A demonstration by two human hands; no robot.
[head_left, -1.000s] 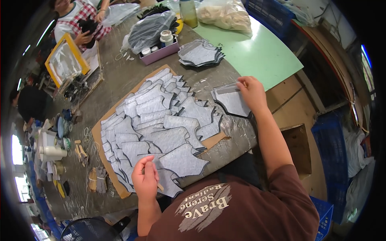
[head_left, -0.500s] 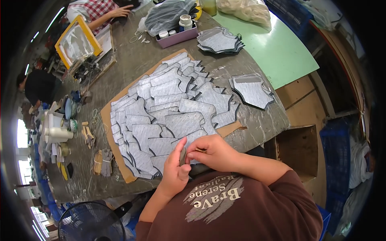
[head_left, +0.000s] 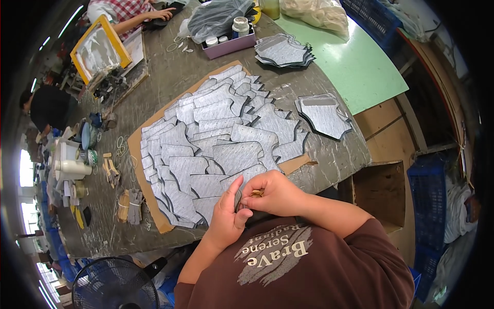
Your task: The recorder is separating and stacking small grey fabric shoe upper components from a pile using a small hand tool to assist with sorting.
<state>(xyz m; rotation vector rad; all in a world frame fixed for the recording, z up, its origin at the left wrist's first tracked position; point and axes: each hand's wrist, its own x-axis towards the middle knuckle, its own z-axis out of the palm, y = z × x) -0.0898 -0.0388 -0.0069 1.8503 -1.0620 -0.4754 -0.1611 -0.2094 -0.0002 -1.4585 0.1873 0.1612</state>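
Note:
Close in front of my body, at the near edge of the pile, my two hands meet. My right hand (head_left: 275,193) is closed in a pinch, and small tan pieces (head_left: 258,193) show between its thumb and fingers. My left hand (head_left: 226,210) stands upright beside it, fingers stretched up and thumb bent in. A thin grey-brown piece (head_left: 237,199) shows between the left fingers and thumb, partly hidden by both hands. Beyond them, overlapping grey fabric-like cut pieces with dark edges (head_left: 234,157) cover a brown cardboard sheet (head_left: 135,149).
Two more stacks of grey pieces (head_left: 282,50) (head_left: 325,117) lie on the right. Bundles of tan and grey strips (head_left: 135,207) are at the left. Farther back stand a purple tray (head_left: 229,47) and a yellow frame (head_left: 125,59). A black fan (head_left: 114,286) stands lower left. Another person's hand (head_left: 163,14) is at the top.
My left thumb has shifted slightly, and more of the tan pieces shows in my right hand. The other person's hand has moved a little to the right. The pile looks the same.

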